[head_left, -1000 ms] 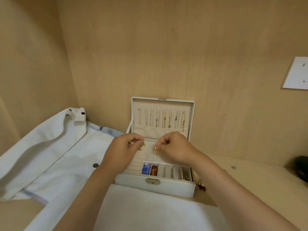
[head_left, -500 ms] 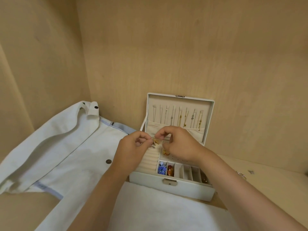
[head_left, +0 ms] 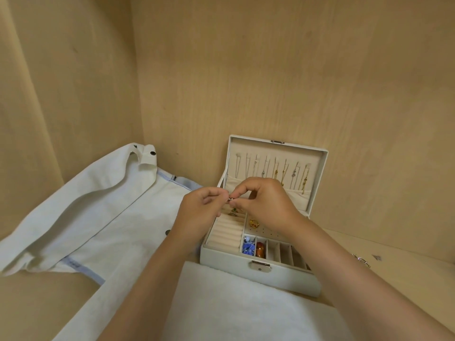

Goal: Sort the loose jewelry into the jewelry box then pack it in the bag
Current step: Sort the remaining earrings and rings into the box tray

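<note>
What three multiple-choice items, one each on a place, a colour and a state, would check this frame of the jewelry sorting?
1. Where does the gold ring lie?
A. on the perforated pad in the jewelry box
B. on the white bag
C. on the towel

2. What colour is the piece in the leftmost small front compartment?
A. green
B. blue
C. black

3. How is the box lid?
A. shut and latched
B. lying detached
C. open, standing upright

Answers: 1 A, the ring rests on the dotted pad beneath the right hand. 2 B, the blue piece sits beside an amber one. 3 C, necklaces hang inside the raised lid.
</note>
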{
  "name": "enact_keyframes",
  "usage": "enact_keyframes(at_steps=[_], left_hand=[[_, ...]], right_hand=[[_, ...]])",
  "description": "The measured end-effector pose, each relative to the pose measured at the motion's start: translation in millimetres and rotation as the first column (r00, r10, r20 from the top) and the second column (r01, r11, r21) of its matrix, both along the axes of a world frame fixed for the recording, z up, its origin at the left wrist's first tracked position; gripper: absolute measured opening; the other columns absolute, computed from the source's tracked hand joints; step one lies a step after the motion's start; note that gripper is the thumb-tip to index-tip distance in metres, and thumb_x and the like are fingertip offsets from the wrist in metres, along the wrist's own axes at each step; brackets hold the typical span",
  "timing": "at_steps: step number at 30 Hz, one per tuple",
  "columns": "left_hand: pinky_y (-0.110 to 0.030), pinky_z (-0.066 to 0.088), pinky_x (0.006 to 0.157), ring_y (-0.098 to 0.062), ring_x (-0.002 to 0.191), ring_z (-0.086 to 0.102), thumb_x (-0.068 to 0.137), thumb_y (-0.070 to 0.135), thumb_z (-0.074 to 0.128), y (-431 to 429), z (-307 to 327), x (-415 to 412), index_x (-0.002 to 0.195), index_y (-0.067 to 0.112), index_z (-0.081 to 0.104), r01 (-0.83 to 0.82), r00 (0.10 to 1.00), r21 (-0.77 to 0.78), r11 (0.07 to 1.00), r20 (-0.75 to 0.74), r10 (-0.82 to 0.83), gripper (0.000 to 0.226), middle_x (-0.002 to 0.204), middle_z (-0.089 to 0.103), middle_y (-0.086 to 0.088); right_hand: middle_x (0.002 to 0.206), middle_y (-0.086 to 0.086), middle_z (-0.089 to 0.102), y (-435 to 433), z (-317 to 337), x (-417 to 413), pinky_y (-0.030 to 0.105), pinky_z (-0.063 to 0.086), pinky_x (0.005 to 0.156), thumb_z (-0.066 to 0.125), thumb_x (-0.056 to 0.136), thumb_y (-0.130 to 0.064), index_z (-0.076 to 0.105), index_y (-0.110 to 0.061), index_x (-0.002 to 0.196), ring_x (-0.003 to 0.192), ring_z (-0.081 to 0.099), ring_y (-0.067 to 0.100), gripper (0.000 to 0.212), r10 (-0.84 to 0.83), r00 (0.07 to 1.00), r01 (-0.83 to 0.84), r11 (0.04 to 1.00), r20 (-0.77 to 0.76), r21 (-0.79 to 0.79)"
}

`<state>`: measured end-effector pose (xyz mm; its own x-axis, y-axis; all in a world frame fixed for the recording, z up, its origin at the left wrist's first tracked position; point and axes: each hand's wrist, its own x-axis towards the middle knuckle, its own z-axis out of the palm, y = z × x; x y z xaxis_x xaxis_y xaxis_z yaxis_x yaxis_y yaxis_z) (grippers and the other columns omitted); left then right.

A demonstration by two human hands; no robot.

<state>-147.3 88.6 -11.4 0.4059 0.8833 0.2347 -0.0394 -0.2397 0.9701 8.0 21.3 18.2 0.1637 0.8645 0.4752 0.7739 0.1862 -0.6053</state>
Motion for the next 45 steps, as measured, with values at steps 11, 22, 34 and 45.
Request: enact_keyframes(at_steps=[11,22,34,45], left_hand=[[-0.033,0.057,0.081,-0.003,0.079,0.067,0.085,0.03,0.075,10.6,-14.2,0.6,0.085,0.031,0.076,-0.029,0.976,0.269,0.963,-0.202,0.086,0.002,0.077,0.072,0.014],[-0.018,0.035,0.086,-0.006,0.105,0.047,0.094,0.027,0.062,14.4,-22.5,1.5,0.114,0.028,0.07,0.165,0.827,0.606,0.779,-0.515,0.226,0.022,0.106,0.062,0.013],[-0.026,0.04,0.099,-0.012,0.119,0.045,0.094,0.026,0.058,12.4,-22.5,-1.1,0.128,0.025,0.065,0.239,0.777,0.587,0.773,-0.593,0.21,0.034,0.119,0.064,0.005],[-0.027,0.041,0.099,-0.01,0.117,0.043,0.095,0.029,0.054,11.1,-26.7,1.7,0.133,0.029,0.06,0.285,0.75,0.589,0.756,-0.628,0.207,0.039,0.123,0.061,0.007]], right_hand=[[0.079,-0.006,0.074,1.5,-13.6,0.2,0.009,0.045,0.057,0.081,0.082,-0.016,0.08,-0.021,0.09,0.056,0.061,-0.005,0.009,-0.013,0.99,-0.001,0.995,-0.141,-0.099],[0.09,-0.019,0.075,14.2,-35.8,2.0,0.031,0.056,0.075,0.078,0.083,-0.034,0.079,-0.037,0.091,0.084,0.067,0.001,0.009,-0.2,0.959,0.241,0.949,0.203,-0.203],[0.105,-0.013,0.066,7.7,-32.2,-0.1,0.023,0.039,0.064,0.064,0.091,-0.027,0.076,-0.033,0.101,0.095,0.061,0.008,0.017,-0.108,0.919,0.215,0.943,0.378,-0.253],[0.114,-0.014,0.064,1.2,-28.0,10.0,0.028,0.048,0.079,0.057,0.091,-0.016,0.075,-0.034,0.107,0.105,0.059,0.011,0.03,-0.054,0.916,0.187,0.934,0.397,-0.305]])
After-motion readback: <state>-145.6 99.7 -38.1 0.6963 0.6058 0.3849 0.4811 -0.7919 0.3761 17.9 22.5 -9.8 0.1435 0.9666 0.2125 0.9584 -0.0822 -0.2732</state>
